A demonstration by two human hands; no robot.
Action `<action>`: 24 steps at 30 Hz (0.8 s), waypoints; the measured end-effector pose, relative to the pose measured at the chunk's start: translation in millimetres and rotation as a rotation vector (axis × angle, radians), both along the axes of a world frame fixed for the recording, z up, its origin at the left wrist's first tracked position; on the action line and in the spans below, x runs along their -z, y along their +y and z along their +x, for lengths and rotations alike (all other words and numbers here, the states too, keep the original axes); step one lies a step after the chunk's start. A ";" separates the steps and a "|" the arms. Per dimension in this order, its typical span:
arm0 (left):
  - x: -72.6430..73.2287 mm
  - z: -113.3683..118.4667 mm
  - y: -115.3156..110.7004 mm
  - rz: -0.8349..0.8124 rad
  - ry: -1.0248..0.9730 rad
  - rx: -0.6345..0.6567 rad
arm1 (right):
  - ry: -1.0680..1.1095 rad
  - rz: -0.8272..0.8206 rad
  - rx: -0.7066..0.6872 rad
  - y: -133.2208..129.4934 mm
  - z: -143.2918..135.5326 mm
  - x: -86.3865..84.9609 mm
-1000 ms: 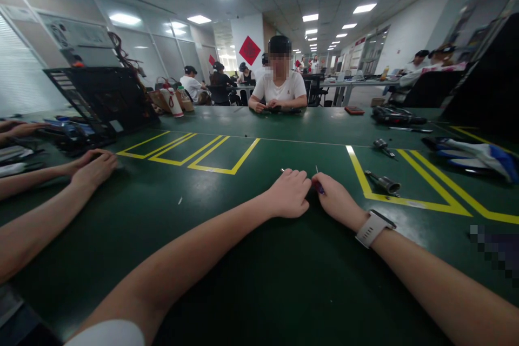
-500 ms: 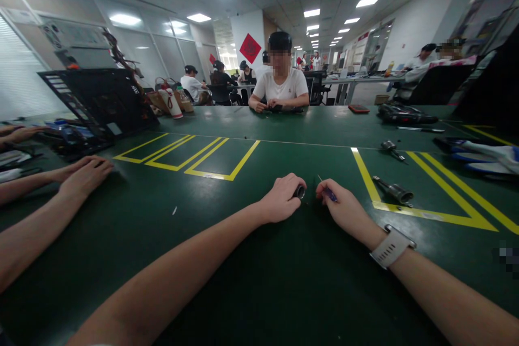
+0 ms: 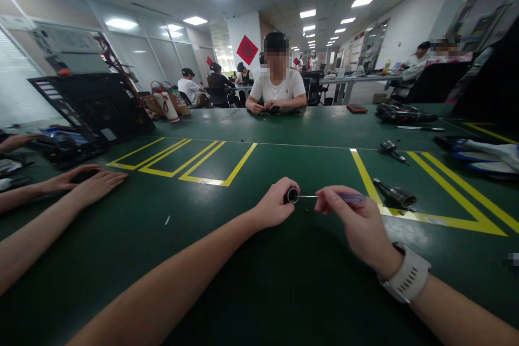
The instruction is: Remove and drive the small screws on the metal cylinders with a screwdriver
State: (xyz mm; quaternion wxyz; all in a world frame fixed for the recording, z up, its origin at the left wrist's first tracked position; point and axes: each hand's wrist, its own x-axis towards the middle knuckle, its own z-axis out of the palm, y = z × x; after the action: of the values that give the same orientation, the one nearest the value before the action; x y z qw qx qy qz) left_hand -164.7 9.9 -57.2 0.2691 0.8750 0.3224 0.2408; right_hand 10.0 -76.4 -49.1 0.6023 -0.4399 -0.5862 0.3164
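Near the middle of the green table (image 3: 227, 259), my left hand (image 3: 274, 203) is closed around a dark cylindrical part (image 3: 292, 195), whose round open end faces right. My right hand (image 3: 357, 221), with a light watch on the wrist, grips a screwdriver (image 3: 352, 198) by its purplish handle. The thin metal shaft points left and its tip is at the opening of the cylindrical part; whether it touches inside is hidden. A tiny dark piece (image 3: 306, 210) lies on the table between my hands.
Two metal tool parts (image 3: 399, 196) (image 3: 391, 148) lie at the right by yellow tape. Behind them are a power drill (image 3: 405, 113) and blue-white gloves (image 3: 482, 154). A person's hands (image 3: 95, 186) rest at the left, near a black case (image 3: 93, 111). Another person (image 3: 278, 89) sits opposite.
My right hand has turned and brought the screwdriver level, its tip now at the cylindrical part. My left hand has turned the part's opening more into view. The neighbour's hands have shifted right.
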 end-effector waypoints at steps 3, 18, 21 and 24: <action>-1.5 1.5 -3.0 0.066 0.049 -0.011 | -0.151 -0.031 -0.023 -2.6 -3.3 1.2; -5.7 6.4 -13.6 0.300 0.280 0.017 | -0.452 0.048 0.053 -7.3 -9.6 -1.1; -7.0 7.1 -15.2 0.309 0.312 0.012 | -0.464 0.048 0.093 -7.1 -9.4 -3.3; -9.3 7.4 -16.8 0.305 0.339 0.005 | -0.479 0.069 0.142 -7.2 -8.4 -6.5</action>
State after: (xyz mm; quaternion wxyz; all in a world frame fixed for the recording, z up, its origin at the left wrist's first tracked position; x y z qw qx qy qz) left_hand -157.3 -7.0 -47.9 0.0764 0.9342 0.3209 0.1355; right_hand 1.6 -83.6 -42.6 0.4816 -0.5215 -0.6903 0.1398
